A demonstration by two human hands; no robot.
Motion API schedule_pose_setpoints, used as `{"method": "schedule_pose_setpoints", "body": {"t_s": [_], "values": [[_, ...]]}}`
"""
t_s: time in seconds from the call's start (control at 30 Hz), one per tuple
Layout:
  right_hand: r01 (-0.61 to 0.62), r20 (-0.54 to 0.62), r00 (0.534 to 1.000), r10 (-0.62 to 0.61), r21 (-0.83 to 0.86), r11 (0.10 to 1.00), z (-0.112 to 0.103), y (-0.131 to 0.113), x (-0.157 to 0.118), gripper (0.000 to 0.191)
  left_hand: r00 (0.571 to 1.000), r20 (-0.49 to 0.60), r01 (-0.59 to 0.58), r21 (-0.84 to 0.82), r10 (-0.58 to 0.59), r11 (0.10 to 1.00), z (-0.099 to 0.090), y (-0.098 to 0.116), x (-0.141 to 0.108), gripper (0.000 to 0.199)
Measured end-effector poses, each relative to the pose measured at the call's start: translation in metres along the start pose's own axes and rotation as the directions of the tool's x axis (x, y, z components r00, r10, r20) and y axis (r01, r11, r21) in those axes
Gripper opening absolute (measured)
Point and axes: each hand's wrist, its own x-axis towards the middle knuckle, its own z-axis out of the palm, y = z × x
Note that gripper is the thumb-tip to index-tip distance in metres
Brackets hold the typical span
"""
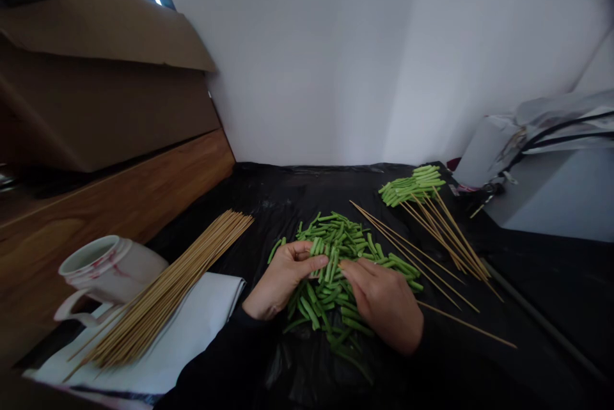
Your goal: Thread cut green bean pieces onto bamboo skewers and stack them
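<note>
Cut green bean pieces (338, 231) lie heaped on a black plastic sheet in the middle. Over the heap, my left hand (289, 272) pinches a few bean pieces side by side between thumb and fingers. My right hand (381, 301) is closed just to the right of them, around a thin wooden skewer (467, 324) whose long end sticks out to the right behind the hand. The skewer's front end is hidden at the beans. Several loose skewers (403, 244) lie right of the heap. Skewered beans (415, 186) rest in a stack at the back right.
At the left, a big bundle of skewers (177, 288) leans across a white cloth (206, 320) beside a mug (115, 269). A cardboard box (110, 96) stands behind on a wooden surface. Cables and a plastic-covered grey box (561, 186) are at the right.
</note>
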Motion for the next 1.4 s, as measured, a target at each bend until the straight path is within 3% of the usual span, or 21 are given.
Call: {"method": "schedule_pose_setpoints", "body": {"t_s": [0.13, 0.27, 0.37, 0.5, 0.6, 0.7, 0.83, 0.93, 1.1, 1.4], "values": [[0.028, -0.007, 1.000, -0.028, -0.045, 0.999, -0.002, 0.009, 0.003, 0.027, 0.993, -0.121, -0.020, -0.026, 0.017, 0.999, -0.003, 0.006, 0.001, 0.026], [0.034, -0.007, 0.999, -0.034, -0.050, 0.998, -0.010, 0.026, 0.008, 0.026, 0.944, -0.319, -0.120, -0.089, 0.085, 0.989, -0.009, 0.014, 0.003, 0.028], [0.039, 0.045, 0.998, -0.038, -0.029, 0.999, -0.018, 0.039, 0.012, 0.024, 0.917, -0.382, -0.174, -0.125, 0.114, 0.977, -0.013, 0.016, 0.005, 0.027], [-0.002, 0.060, 0.998, 0.000, 0.028, 1.000, -0.025, 0.054, 0.015, 0.026, 0.934, -0.343, -0.167, -0.177, 0.099, 0.970, -0.014, 0.013, 0.006, 0.029], [-0.050, -0.081, 0.995, 0.058, 0.089, 0.995, -0.027, 0.068, 0.018, 0.024, 0.951, -0.303, -0.132, -0.199, 0.067, 0.971, -0.013, 0.012, 0.006, 0.037], [-0.144, -0.299, 0.940, 0.165, 0.091, 0.985, -0.029, 0.088, 0.019, 0.022, 0.961, -0.275, -0.088, -0.173, 0.038, 0.981, -0.012, 0.012, 0.004, 0.039], [-0.326, -0.419, 0.852, 0.313, 0.043, 0.944, -0.030, 0.124, 0.015, 0.021, 0.967, -0.252, -0.054, -0.150, 0.015, 0.987, -0.009, 0.013, 0.003, 0.038], [-0.487, -0.426, 0.788, 0.444, 0.009, 0.873, -0.029, 0.151, 0.009, 0.020, 0.974, -0.226, -0.039, -0.145, 0.006, 0.989, -0.008, 0.012, 0.003, 0.035], [-0.570, -0.459, 0.729, 0.508, 0.003, 0.821, -0.023, 0.182, 0.001, 0.022, 0.979, -0.203, -0.024, -0.142, -0.006, 0.990, -0.007, 0.009, 0.003, 0.033], [-0.609, -0.445, 0.721, 0.530, -0.044, 0.792, -0.011, 0.204, -0.005, 0.027, 0.980, -0.199, -0.025, -0.146, -0.005, 0.989, -0.005, 0.009, 0.002, 0.029]]}}
